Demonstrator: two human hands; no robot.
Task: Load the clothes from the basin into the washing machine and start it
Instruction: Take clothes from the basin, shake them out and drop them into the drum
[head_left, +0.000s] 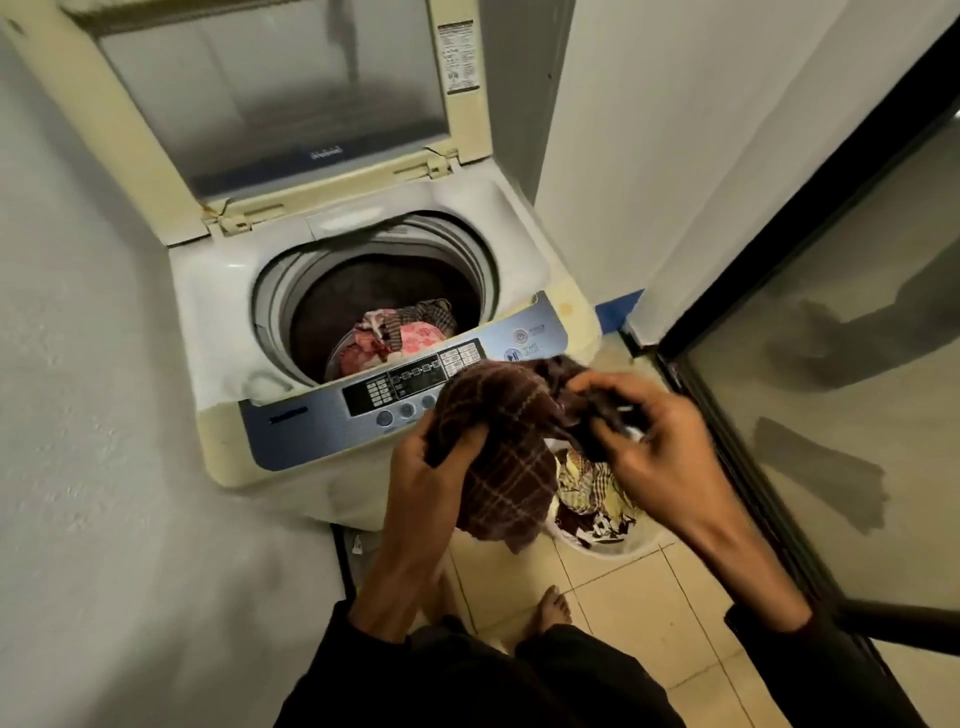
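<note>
Sleeves: dark cuffs frame the bottom of the view, with a bare foot (551, 605) on the tiled floor (639, 613) between them.
Left hand: the left hand (431, 467) grips the lower edge of a brown plaid cloth (506, 457), fingers curled into the fabric.
Right hand: the right hand (636, 431) pinches a dark bunched end of the same cloth at its upper right, fingers bent around it.
Cloth: held up between both hands, hanging in front of the machine's front edge and above the basin, touching neither as far as can be seen.
Basin: a white basin (615, 548) sits on the floor just right of the machine's base, mostly hidden behind the hands; patterned clothes (592, 493) remain in it.
Washing machine: a top-loading washing machine (208, 332) stands with its lid (270, 104) raised; pink and checked garments (400, 332) already lie in the drum.
Control panel: the control panel (415, 384) with its row of round buttons lies along the near edge, partly covered by the cloth.
Surroundings: a white wall to the left; a glass door (831, 364) with a dark frame to the right.
Step in hand: loading appears about midway, with 1 piece in transit.
Next move: likely carrying the cloth forward over the panel and dropping it into the drum, then returning to the basin; closing the lid and starting the machine remain undone.
</note>
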